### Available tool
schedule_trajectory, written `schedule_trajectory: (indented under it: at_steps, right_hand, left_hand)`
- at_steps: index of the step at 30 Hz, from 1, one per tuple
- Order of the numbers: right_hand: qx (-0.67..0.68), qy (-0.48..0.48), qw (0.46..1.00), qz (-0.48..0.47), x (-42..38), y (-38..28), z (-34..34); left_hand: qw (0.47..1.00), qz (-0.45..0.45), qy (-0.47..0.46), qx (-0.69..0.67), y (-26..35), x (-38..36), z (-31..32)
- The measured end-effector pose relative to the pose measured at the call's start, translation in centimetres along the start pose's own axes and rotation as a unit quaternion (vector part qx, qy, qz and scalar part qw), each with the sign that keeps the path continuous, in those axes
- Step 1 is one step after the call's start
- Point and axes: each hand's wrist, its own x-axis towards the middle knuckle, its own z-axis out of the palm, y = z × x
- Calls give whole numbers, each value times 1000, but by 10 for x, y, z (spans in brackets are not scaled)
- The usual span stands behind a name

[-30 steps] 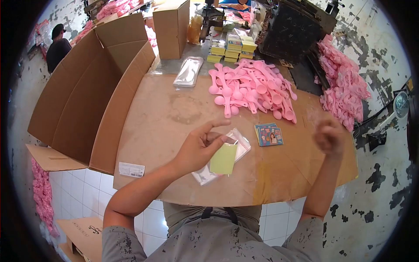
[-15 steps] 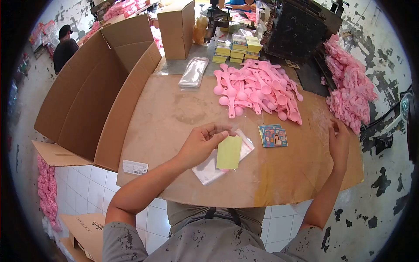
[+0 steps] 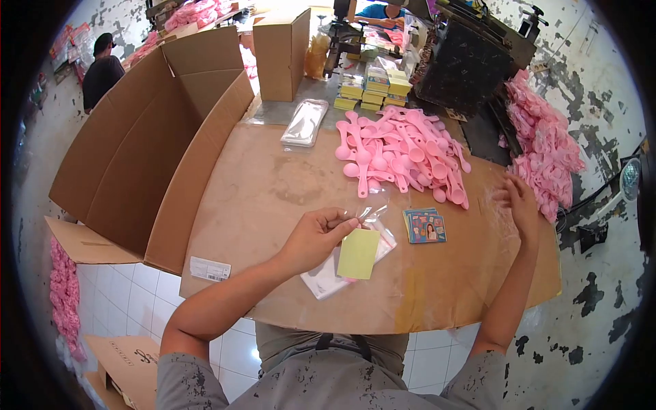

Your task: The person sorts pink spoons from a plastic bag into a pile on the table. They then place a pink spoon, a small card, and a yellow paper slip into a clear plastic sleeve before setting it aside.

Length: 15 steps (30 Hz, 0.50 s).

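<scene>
My left hand (image 3: 321,236) is pinched on a clear plastic bag (image 3: 374,205), which flares out beyond the fingertips. A plain yellow-green card (image 3: 358,255) hangs just below the same fingers, over a stack of clear bags (image 3: 328,280) lying on the cardboard-covered table. My right hand (image 3: 519,205) is raised near the table's right side with fingers apart and nothing in them. Between the hands lies a small pile of printed cards (image 3: 426,227). Beyond it is a heap of pink measuring spoons (image 3: 403,154).
A big open carton (image 3: 130,157) stands at the left of the table (image 3: 253,198). Clear packets (image 3: 305,123) and stacked card bundles (image 3: 372,89) lie toward the back. A dark machine (image 3: 458,65) and bagged pink items (image 3: 547,150) are at the right. Other people work in the background.
My right hand has moved slightly left and its fingers have spread. Clear plastic now shows flared above my left fingertips. The whole view has shifted slightly.
</scene>
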Motion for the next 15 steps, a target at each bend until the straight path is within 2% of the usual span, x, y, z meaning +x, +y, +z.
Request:
schedule_trajectory:
  at_steps: [1, 2, 5, 8, 10, 12, 13, 14, 15]
  right_hand:
    - [129, -105, 986, -28, -6, -12, 8]
    - [255, -207, 943, -57, -10, -20, 18]
    - [349, -324, 875, -87, -19, -39, 55]
    - [292, -365, 869, -160, -20, -40, 52]
    - [283, -367, 862, -204, -9, -16, 14]
    - [435, -350, 806, -196, 21, 33, -26]
    - [199, -240, 941, -133, 35, 60, -45]
    - [-57, -109, 991, -59, 48, 85, -63]
    - [-307, 33, 951, 17, 58, 102, -75]
  left_hand:
    - [1000, 3, -1, 8, 0, 0, 1]
    - [1000, 7, -2, 16, 0, -1, 1]
    - [1000, 11, -3, 18, 4, -3, 2]
    - [1000, 20, -9, 15, 5, -3, 2]
    - [999, 27, -11, 18, 5, -3, 0]
    - [999, 31, -11, 20, 5, -3, 0]
    - [999, 29, -14, 17, 4, -4, 0]
    - [999, 27, -15, 12, 4, -4, 1]
    - [999, 27, -15, 8, 4, -4, 1]
